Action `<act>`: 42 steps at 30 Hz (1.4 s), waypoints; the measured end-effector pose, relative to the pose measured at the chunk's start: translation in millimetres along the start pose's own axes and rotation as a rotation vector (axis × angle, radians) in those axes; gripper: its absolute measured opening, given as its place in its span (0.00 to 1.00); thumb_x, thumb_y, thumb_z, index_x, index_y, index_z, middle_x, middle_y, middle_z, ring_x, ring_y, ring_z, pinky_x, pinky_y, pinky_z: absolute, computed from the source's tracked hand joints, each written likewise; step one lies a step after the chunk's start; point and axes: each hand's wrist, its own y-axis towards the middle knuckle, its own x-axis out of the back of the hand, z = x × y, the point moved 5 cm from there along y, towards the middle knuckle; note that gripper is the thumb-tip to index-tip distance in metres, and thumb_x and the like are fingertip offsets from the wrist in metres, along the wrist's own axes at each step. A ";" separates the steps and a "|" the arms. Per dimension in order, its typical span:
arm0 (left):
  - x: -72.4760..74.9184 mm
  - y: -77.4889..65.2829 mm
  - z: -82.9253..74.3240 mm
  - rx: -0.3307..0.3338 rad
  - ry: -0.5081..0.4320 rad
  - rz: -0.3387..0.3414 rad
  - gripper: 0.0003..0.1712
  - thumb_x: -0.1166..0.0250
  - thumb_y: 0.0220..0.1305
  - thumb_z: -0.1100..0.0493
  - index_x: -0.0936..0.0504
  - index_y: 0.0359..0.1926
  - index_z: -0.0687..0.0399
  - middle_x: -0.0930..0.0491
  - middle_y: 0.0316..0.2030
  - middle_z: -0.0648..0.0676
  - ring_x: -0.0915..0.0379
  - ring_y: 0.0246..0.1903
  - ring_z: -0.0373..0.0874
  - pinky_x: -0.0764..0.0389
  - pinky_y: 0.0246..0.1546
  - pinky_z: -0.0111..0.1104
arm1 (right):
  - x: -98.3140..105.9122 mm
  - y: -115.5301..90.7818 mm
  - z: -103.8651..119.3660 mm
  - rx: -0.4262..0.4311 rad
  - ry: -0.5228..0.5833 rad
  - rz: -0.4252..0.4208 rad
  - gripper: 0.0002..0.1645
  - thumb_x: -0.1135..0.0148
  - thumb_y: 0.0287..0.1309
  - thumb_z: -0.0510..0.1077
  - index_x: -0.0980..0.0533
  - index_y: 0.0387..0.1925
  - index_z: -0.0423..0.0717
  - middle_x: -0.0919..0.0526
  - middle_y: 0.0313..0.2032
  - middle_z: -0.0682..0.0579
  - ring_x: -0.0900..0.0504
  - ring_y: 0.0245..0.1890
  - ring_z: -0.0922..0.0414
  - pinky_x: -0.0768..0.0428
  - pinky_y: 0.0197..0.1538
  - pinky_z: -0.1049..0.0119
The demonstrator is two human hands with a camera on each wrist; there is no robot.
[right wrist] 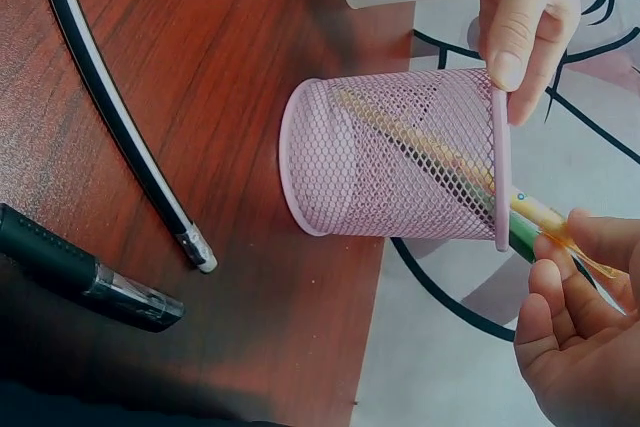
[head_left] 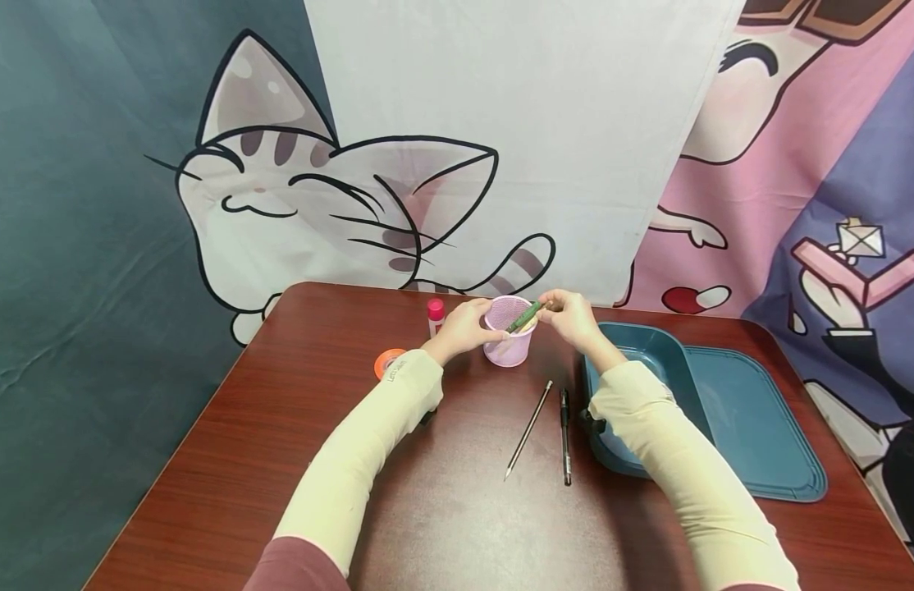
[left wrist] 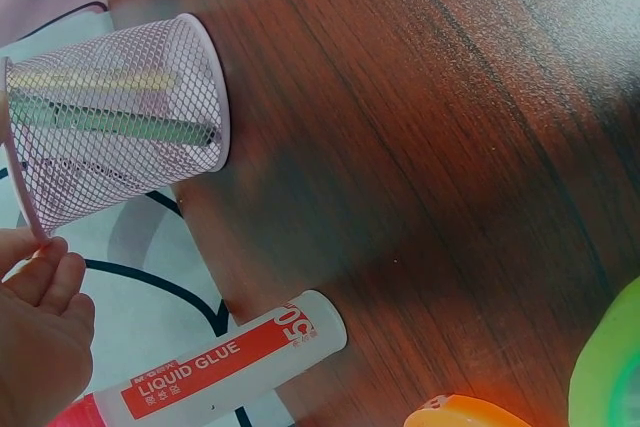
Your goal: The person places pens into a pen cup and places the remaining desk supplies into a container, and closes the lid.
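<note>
Seemingly, the left hand (head_left: 463, 330) pinches the round pink mesh cup (head_left: 507, 353) for steadiness; the right hand (head_left: 573, 318) pinches a slim yellow pen (right wrist: 539, 211).

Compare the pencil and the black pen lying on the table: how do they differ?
Look: the pencil is striped with an eraser end; the black pen is thicker, its dark end unstriped.
Pose: in the head view, the pencil slants; the black pen points nearly straight ahead.
Shared: both lie on the table, unheld.

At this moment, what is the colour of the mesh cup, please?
The mesh cup is pale pink; the right wrist view shows it best.
</note>
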 end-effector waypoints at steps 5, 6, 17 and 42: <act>0.4 0.1 -0.5 -0.012 0.012 -0.006 0.39 0.35 0.47 0.42 0.33 0.59 0.55 0.31 0.57 0.53 0.34 0.55 0.46 0.32 0.55 0.36 | -2.3 -1.3 -1.2 -0.017 0.044 0.005 0.11 0.43 0.51 0.35 0.24 0.38 0.34 0.19 0.31 0.39 0.27 0.26 0.62 0.30 0.31 0.72; 0.4 0.0 -0.5 -0.011 0.014 -0.005 0.40 0.35 0.47 0.42 0.33 0.59 0.55 0.32 0.57 0.53 0.35 0.55 0.46 0.33 0.55 0.36 | -2.9 -1.8 -1.6 -0.022 0.053 0.008 0.11 0.44 0.52 0.35 0.25 0.38 0.34 0.19 0.32 0.39 0.27 0.26 0.62 0.30 0.30 0.73; -0.4 0.1 -0.1 -0.018 0.026 -0.017 0.41 0.35 0.46 0.41 0.33 0.59 0.56 0.31 0.57 0.53 0.35 0.56 0.46 0.32 0.55 0.37 | -1.2 -5.0 -11.4 -0.071 0.028 -0.006 0.20 0.45 0.54 0.37 0.31 0.50 0.36 0.22 0.40 0.37 0.23 0.39 0.48 0.26 0.39 0.62; -0.6 -0.1 0.4 -0.012 -0.010 -0.015 0.39 0.34 0.46 0.42 0.31 0.57 0.55 0.31 0.56 0.54 0.34 0.55 0.46 0.32 0.55 0.37 | 14.8 -40.8 -7.1 0.024 -0.143 0.111 0.18 0.43 0.52 0.39 0.29 0.46 0.38 0.23 0.43 0.37 0.24 0.44 0.45 0.26 0.44 0.51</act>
